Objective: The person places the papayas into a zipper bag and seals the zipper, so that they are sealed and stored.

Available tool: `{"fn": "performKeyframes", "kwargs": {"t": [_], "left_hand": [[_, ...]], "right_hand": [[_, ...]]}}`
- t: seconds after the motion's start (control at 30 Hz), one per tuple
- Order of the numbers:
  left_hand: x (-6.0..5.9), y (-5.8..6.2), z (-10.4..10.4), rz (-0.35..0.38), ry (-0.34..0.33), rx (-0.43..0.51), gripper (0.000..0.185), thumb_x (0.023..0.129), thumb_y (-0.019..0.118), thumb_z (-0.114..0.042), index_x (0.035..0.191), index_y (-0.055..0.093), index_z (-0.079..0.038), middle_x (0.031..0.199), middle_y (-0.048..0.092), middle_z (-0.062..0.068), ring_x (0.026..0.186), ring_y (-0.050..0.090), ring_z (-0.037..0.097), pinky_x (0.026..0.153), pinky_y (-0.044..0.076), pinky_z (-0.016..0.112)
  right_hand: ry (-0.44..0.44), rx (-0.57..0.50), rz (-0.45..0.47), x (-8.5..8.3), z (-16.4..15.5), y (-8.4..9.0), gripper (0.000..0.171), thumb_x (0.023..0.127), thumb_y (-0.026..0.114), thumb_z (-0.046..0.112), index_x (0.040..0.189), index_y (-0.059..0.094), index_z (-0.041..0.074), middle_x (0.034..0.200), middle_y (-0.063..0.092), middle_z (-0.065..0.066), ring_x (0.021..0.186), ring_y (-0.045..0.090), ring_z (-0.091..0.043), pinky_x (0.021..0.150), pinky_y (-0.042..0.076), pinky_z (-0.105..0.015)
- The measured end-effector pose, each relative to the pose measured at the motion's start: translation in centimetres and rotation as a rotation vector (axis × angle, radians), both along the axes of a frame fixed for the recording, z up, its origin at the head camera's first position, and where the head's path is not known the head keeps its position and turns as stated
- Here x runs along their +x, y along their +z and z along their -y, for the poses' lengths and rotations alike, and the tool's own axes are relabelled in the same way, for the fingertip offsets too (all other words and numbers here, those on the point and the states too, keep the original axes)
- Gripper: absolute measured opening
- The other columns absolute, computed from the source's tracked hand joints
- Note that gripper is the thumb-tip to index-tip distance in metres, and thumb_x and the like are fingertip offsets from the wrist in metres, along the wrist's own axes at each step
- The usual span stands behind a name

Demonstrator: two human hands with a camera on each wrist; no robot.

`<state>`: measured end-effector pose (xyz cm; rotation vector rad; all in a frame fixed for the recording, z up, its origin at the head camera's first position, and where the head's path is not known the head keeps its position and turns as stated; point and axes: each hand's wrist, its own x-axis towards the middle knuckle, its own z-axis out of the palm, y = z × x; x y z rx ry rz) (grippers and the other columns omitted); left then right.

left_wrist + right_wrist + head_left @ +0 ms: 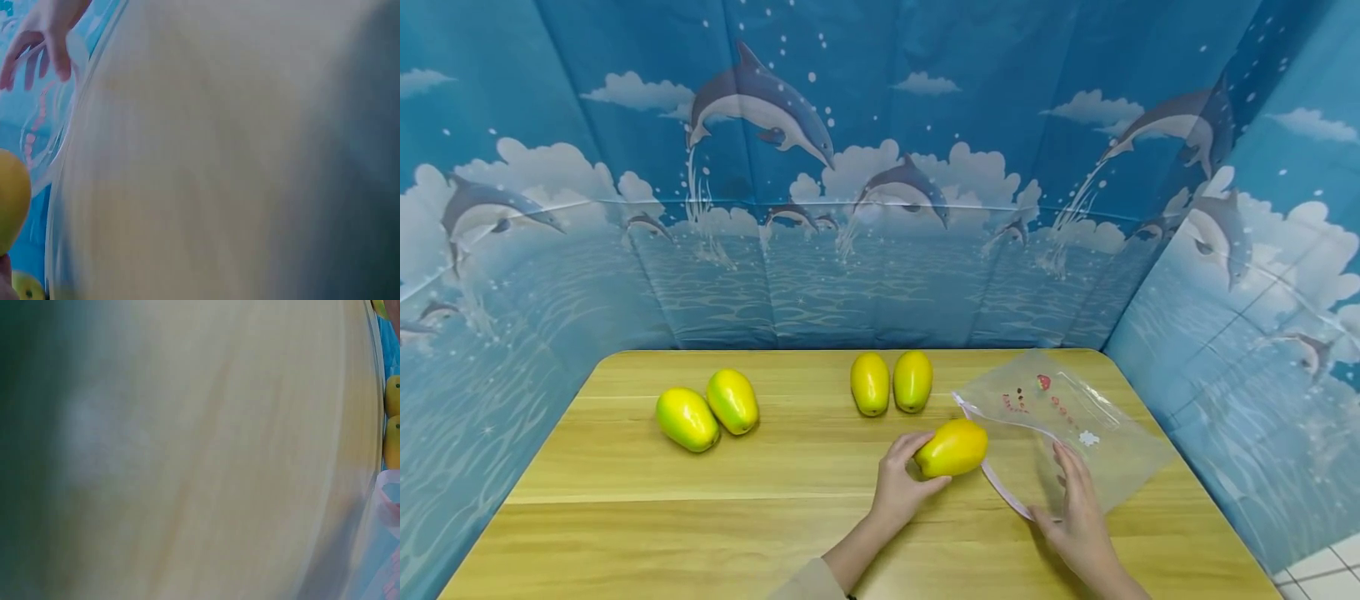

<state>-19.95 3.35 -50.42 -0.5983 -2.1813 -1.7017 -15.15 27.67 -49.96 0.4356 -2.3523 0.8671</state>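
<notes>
Five yellow-green fruits show in the head view on a wooden table (700,533), backed by blue cloth printed with dolphins (760,104). The left hand (898,486) curls its fingers and thumb round one fruit, the held papaya (952,448), which lies on its side just at the pink-edged mouth of a clear zip bag (1075,425). The bag lies flat on the right part of the table, its mouth toward the fruit. The right hand (1078,512) rests on the near corner of the bag with fingers stretched out flat, pressing the plastic to the wood. Behind the held fruit stand two papayas side by side, the middle pair (891,382), touching or nearly so. Well off to the left lie two greener ones, the left pair (707,408), also close against each other.

The left wrist view is blurred and mostly filled by pale table surface. At its left edge a yellow curve of the held papaya (9,206) shows, and above it the right hand (37,37) with fingers hanging straight over the printed bag (44,125). How the left hand's own fingers lie cannot be told here.

The right wrist view is also smeared, mostly table. Along its right edge the middle pair (392,419) appears as yellow patches, and a bit of the bag (387,494) sits below them. The right hand itself does not show.
</notes>
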Motion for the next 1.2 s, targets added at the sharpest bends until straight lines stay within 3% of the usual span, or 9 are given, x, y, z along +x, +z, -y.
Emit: {"fn": "performKeyframes", "kwargs": {"t": [0.03,0.4,0.73,1.03,1.2], "left_hand": [[-0.1,-0.5,-0.4,-0.014,-0.011,-0.007,0.054,0.065,0.081,-0.007,0.115,0.06,-0.006,0.114,0.058,0.007,0.106,0.055,0.019,0.093,0.046,0.029],[0.3,-0.5,-3.7,0.025,-0.067,-0.09,0.057,0.067,0.08,-0.012,0.119,0.058,-0.007,0.116,0.057,0.002,0.108,0.053,0.015,0.096,0.043,0.027],[-0.1,-0.4,-5.6,0.067,-0.066,-0.135,0.057,0.068,0.079,-0.014,0.12,0.057,-0.008,0.118,0.057,0.004,0.11,0.052,0.017,0.098,0.041,0.029],[-0.4,-0.6,-6.8,0.137,-0.01,-0.153,0.056,0.068,0.079,-0.017,0.12,0.057,-0.011,0.119,0.058,0.002,0.111,0.053,0.018,0.097,0.043,0.033],[-0.6,-1.0,-7.3,0.147,0.03,-0.135,0.054,0.069,0.079,-0.018,0.118,0.057,-0.009,0.114,0.057,0.0,0.107,0.053,0.015,0.095,0.044,0.028]], "right_hand": [[0.001,0.0,0.001,0.0,0.0,0.0,0.113,0.04,0.077,-0.024,0.139,0.025,-0.006,0.136,0.031,-0.028,0.124,0.024,0.002,0.094,0.024,0.001],[0.013,0.008,-0.004,0.0,0.3,0.2,0.112,0.04,0.078,-0.023,0.139,0.027,-0.006,0.137,0.031,-0.027,0.123,0.027,-0.002,0.094,0.024,0.001],[0.02,0.017,-0.014,0.0,0.7,0.2,0.11,0.04,0.078,-0.023,0.138,0.028,-0.008,0.136,0.032,-0.027,0.124,0.027,-0.002,0.093,0.025,0.001],[0.022,0.035,-0.008,-0.1,0.6,-0.1,0.108,0.042,0.078,-0.021,0.137,0.028,-0.008,0.135,0.033,-0.027,0.126,0.025,-0.002,0.094,0.024,0.001],[0.036,0.044,-0.022,-0.2,0.5,-0.2,0.108,0.042,0.078,-0.02,0.138,0.028,-0.008,0.134,0.034,-0.028,0.126,0.026,-0.003,0.094,0.024,0.001]]}}
